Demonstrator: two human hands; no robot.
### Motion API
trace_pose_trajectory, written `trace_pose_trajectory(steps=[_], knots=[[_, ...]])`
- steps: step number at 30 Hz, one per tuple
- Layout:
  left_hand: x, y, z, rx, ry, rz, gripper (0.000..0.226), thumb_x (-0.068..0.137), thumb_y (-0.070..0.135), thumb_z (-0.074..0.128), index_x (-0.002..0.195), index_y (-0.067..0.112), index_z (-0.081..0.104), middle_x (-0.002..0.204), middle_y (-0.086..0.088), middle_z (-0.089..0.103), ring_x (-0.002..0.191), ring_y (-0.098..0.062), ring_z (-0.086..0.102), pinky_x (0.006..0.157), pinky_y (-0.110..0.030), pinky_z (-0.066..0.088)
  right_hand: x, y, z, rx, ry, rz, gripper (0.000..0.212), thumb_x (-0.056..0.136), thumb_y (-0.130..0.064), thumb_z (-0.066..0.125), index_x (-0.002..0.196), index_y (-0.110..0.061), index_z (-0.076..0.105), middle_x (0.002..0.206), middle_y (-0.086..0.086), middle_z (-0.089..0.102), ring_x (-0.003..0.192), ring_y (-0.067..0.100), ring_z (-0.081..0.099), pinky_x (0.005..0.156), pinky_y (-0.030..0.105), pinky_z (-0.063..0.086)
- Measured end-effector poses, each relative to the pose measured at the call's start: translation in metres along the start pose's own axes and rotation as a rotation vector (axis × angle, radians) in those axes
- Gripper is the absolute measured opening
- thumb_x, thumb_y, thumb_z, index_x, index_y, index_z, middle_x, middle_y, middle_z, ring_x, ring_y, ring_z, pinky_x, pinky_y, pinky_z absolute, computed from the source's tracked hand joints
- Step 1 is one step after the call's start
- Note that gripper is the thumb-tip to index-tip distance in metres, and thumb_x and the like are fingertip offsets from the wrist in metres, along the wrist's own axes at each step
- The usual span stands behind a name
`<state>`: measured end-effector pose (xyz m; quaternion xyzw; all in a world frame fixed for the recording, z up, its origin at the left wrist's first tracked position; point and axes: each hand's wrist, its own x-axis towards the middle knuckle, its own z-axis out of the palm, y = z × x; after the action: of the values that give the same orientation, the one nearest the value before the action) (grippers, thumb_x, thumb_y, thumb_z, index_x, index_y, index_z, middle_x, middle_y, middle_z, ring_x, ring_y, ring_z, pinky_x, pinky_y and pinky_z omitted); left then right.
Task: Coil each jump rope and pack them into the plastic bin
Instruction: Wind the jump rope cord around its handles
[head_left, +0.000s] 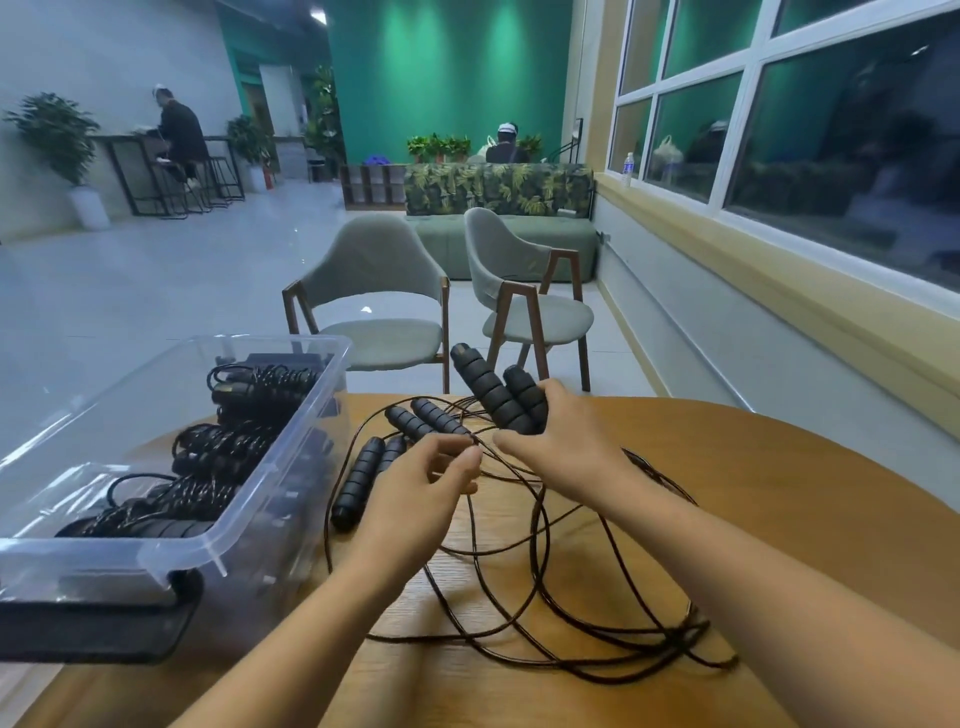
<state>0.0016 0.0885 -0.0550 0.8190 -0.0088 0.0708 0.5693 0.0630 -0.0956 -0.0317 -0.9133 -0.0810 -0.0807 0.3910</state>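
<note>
My right hand (556, 441) grips two black foam handles (493, 395) of one jump rope, held side by side and lifted above the table. My left hand (421, 488) pinches that rope's thin dark cord (475, 444) just below the handles. Loose cord loops (597, 613) spread tangled over the round wooden table (779, 519). Two more handle pairs lie on the table: one pair (426, 421) behind my left hand, another pair (363, 480) beside the bin. The clear plastic bin (291, 467) stands at the left with several coiled black ropes (218, 452) inside.
A dark lid or tray (93, 629) lies under the bin's near end. Two grey chairs (384, 312) stand beyond the table's far edge. A windowed wall runs along the right. Two persons sit far off in the room.
</note>
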Motion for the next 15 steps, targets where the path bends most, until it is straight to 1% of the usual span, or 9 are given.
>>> trace_pose_trajectory(steps=[2, 3, 4, 6, 8, 10, 12, 14, 15], knots=[[-0.01, 0.014, 0.003, -0.152, -0.015, -0.021, 0.025, 0.1, 0.049, 0.06, 0.121, 0.036, 0.066, 0.108, 0.012, 0.077, 0.094, 0.0, 0.074, 0.089, -0.034, 0.057, -0.029, -0.008, -0.009, 0.014, 0.016, -0.063, 0.048, 0.082, -0.051, 0.082, 0.115, -0.027, 0.056, 0.103, -0.006, 0.061, 0.089, 0.012, 0.061, 0.074, 0.038, 0.058], [-0.016, 0.02, 0.005, -0.219, -0.025, -0.029, 0.029, 0.1, 0.049, 0.061, 0.124, 0.033, 0.065, 0.109, 0.011, 0.078, 0.096, -0.002, 0.074, 0.088, -0.034, 0.056, -0.042, -0.009, -0.012, 0.013, 0.022, -0.092, 0.047, 0.083, -0.052, 0.081, 0.115, -0.028, 0.056, 0.105, -0.008, 0.06, 0.09, 0.01, 0.06, 0.075, 0.037, 0.058], [-0.021, 0.025, 0.006, -0.271, -0.036, -0.036, 0.033, 0.099, 0.049, 0.062, 0.127, 0.031, 0.064, 0.11, 0.01, 0.078, 0.098, -0.004, 0.075, 0.088, -0.034, 0.055, -0.054, -0.01, -0.015, 0.017, 0.035, -0.122, 0.046, 0.083, -0.052, 0.081, 0.117, -0.03, 0.056, 0.106, -0.01, 0.059, 0.092, 0.007, 0.059, 0.076, 0.032, 0.056], [-0.034, 0.032, 0.009, -0.319, -0.054, -0.028, 0.036, 0.099, 0.046, 0.064, 0.129, 0.028, 0.064, 0.111, 0.01, 0.078, 0.101, -0.005, 0.074, 0.09, -0.035, 0.056, -0.077, -0.011, -0.02, 0.019, 0.068, -0.18, 0.047, 0.085, -0.049, 0.081, 0.121, -0.035, 0.055, 0.108, -0.019, 0.056, 0.096, 0.0, 0.057, 0.073, 0.016, 0.048], [-0.047, 0.037, 0.014, -0.326, -0.062, -0.001, 0.032, 0.098, 0.042, 0.066, 0.127, 0.028, 0.065, 0.109, 0.01, 0.078, 0.102, -0.005, 0.073, 0.088, -0.032, 0.056, -0.097, -0.01, -0.023, 0.027, 0.081, -0.225, 0.049, 0.086, -0.047, 0.082, 0.124, -0.038, 0.053, 0.109, -0.021, 0.054, 0.099, -0.002, 0.055, 0.073, 0.013, 0.046], [-0.06, 0.04, 0.019, -0.346, -0.075, 0.018, 0.025, 0.1, 0.036, 0.066, 0.124, 0.028, 0.067, 0.107, 0.008, 0.079, 0.102, -0.006, 0.074, 0.083, -0.025, 0.057, -0.112, -0.007, -0.028, 0.019, 0.058, -0.236, 0.051, 0.087, -0.048, 0.081, 0.128, -0.039, 0.053, 0.112, -0.021, 0.054, 0.1, 0.0, 0.056, 0.075, 0.015, 0.048], [-0.071, 0.041, 0.021, -0.379, -0.097, 0.026, 0.021, 0.102, 0.029, 0.064, 0.122, 0.027, 0.069, 0.108, 0.003, 0.079, 0.103, -0.011, 0.075, 0.08, -0.025, 0.058, -0.125, -0.002, -0.032, 0.051, 0.004, -0.219, 0.05, 0.09, -0.051, 0.079, 0.132, -0.044, 0.054, 0.116, -0.022, 0.055, 0.104, 0.0, 0.057, 0.082, 0.02, 0.053], [-0.082, 0.042, 0.025, -0.404, -0.122, 0.031, 0.021, 0.104, 0.027, 0.061, 0.123, 0.028, 0.07, 0.111, -0.001, 0.079, 0.107, -0.018, 0.074, 0.088, -0.035, 0.058, -0.138, 0.003, -0.04, 0.197, -0.058, -0.172, 0.031, 0.101, -0.045, 0.067, 0.131, -0.047, 0.06, 0.118, -0.018, 0.061, 0.108, 0.003, 0.06, 0.094, 0.035, 0.056], [-0.084, 0.04, 0.023, -0.41, -0.139, 0.032, 0.022, 0.105, 0.027, 0.06, 0.125, 0.028, 0.069, 0.112, -0.003, 0.078, 0.109, -0.02, 0.074, 0.093, -0.042, 0.057, -0.142, 0.002, -0.042, 0.289, -0.088, -0.137, 0.025, 0.107, -0.038, 0.059, 0.131, -0.047, 0.063, 0.12, -0.016, 0.063, 0.112, 0.003, 0.06, 0.1, 0.039, 0.054]])
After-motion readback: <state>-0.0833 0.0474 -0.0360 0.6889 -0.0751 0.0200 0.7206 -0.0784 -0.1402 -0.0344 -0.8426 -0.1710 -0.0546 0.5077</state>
